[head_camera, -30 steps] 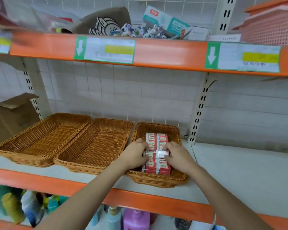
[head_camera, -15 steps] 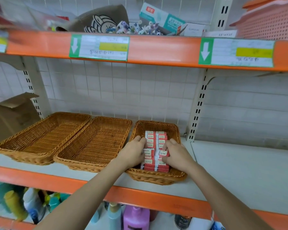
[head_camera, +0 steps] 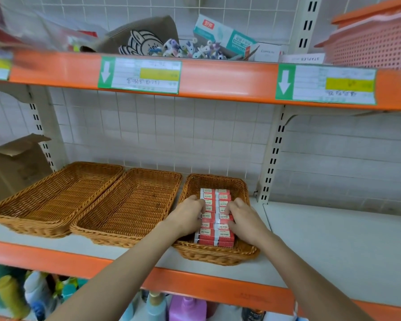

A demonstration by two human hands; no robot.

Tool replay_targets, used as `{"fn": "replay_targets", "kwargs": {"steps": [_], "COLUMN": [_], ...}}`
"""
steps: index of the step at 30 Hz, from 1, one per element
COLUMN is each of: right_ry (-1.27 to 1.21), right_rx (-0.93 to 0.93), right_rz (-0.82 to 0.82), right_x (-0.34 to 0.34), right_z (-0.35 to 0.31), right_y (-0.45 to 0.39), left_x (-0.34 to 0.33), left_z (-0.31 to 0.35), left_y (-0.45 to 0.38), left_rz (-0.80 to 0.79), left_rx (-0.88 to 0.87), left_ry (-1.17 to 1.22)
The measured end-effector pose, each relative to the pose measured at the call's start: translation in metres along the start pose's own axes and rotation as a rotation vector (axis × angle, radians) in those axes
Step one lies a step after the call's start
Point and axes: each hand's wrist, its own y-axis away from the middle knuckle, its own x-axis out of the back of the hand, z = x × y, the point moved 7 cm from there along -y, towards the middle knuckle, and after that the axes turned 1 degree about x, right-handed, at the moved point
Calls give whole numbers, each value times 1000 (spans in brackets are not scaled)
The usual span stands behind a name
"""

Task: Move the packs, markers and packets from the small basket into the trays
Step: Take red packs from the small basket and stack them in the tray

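Two hands work inside the right-hand wicker tray [head_camera: 218, 253], the landmark here, which sits at the front of the white shelf [head_camera: 333, 239] with two rows of red-and-white packs [head_camera: 214, 218] lying in it. The left hand [head_camera: 187, 217] has slid from the near end of the rows, where it was a second ago, to about the middle of their left edge, fingers curled against the packs; the right hand [head_camera: 243, 220] has moved the same way along the right edge and presses in with curled fingers too. Whether either hand actually pinches a pack or only squares the rows is hard to tell, since the fingertips are hidden between hands and packs. The rows look straighter and tighter than a second ago, which suggests this batch is being settled rather than lifted. Left of this tray stand a middle tray [head_camera: 130, 207] and, beyond it, a far tray [head_camera: 53, 195], both holding nothing. The small basket is not in view, so markers and packets probably still have to be fetched.
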Motion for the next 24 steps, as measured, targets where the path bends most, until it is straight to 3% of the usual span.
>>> {"fn": "replay_targets", "kwargs": {"steps": [10, 18, 24], "right_ry": [-60, 63, 145], "right_rx": [-8, 24, -21], "right_rz": [14, 22, -55], "right_x": [0, 8, 10], "right_z": [3, -7, -12], "right_y": [-3, 0, 13], "left_x": [0, -1, 4], "left_z": [5, 10, 15], "left_y": [-1, -1, 9], "left_rz": [28, 70, -26], "left_rx": [-53, -143, -81], "left_ry": [-44, -174, -176]}}
